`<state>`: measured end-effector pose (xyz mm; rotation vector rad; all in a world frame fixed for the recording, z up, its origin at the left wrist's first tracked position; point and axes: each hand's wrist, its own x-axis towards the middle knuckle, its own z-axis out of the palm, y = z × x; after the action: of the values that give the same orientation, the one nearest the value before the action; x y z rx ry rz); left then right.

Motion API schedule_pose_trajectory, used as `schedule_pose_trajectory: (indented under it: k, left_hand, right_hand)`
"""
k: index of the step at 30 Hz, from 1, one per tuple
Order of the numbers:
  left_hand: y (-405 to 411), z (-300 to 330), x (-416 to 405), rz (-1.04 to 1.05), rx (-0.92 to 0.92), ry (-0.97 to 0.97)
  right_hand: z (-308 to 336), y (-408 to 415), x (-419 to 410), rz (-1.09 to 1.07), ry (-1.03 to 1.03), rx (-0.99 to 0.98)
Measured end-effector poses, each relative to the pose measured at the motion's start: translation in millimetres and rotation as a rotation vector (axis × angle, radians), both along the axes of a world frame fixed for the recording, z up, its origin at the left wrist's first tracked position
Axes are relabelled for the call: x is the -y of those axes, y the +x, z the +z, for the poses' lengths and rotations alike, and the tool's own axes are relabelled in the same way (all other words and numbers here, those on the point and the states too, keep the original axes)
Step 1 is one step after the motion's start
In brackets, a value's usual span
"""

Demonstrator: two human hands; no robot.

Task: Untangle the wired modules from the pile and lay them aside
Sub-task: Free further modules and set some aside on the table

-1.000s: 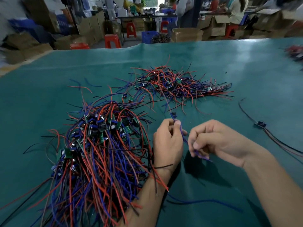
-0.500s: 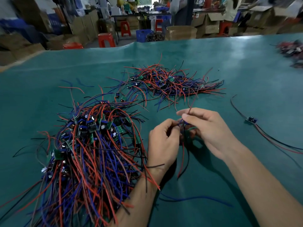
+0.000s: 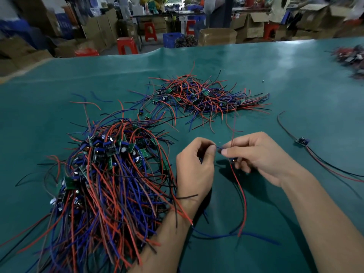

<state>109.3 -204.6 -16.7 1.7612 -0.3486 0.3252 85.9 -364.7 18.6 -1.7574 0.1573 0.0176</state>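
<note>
A big tangled pile (image 3: 102, 174) of small green modules with red, blue and black wires lies at the near left of the teal table (image 3: 256, 71). My left hand (image 3: 194, 168) and my right hand (image 3: 258, 154) meet at the table's middle. Both pinch the wires of one wired module (image 3: 233, 160), which is mostly hidden under my right fingers. Its red wire (image 3: 243, 196) hangs down toward me, and a blue wire (image 3: 236, 235) lies on the table below. One separated module (image 3: 302, 141) with its wires lies to the right.
A second, flatter heap of wired modules (image 3: 202, 95) lies farther back at the centre. Another blurred heap (image 3: 352, 58) sits at the far right edge. Beyond the table are cardboard boxes, red stools (image 3: 127, 45) and people at work.
My hands have shifted slightly apart and toward me with the module's wires pinched between them. The red wire now hangs lower from my right hand.
</note>
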Motion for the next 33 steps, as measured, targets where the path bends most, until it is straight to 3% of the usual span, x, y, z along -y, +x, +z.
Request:
schedule_pose_trajectory:
  k: [4, 9, 11, 16, 19, 28, 33]
  left_hand:
    - [0, 1, 0, 0.046, 0.006, -0.086]
    - [2, 3, 2, 0.184, -0.136, -0.217]
    - [2, 4, 2, 0.157, -0.163, -0.212]
    - [-4, 1, 3, -0.137, -0.147, -0.045]
    - [-2, -1, 3, -0.168, -0.150, -0.032]
    - [-2, -1, 1, -0.164, -0.119, -0.035]
    - [-3, -1, 2, -0.171, -0.106, 0.007]
  right_hand:
    - [1, 0, 1, 0.007, 0.001, -0.024]
    - [10, 2, 8, -0.217, 0.432, 0.136]
    - [10, 1, 8, -0.248, 0.490, 0.163]
    - [2, 3, -11, -0.176, 0.287, 0.163]
    - [-3, 3, -16, -0.126, 0.220, 0.189]
    - [-2, 4, -17, -0.107, 0.524, 0.094]
    - [-8, 9, -8, -0.350, 0.106, 0.233]
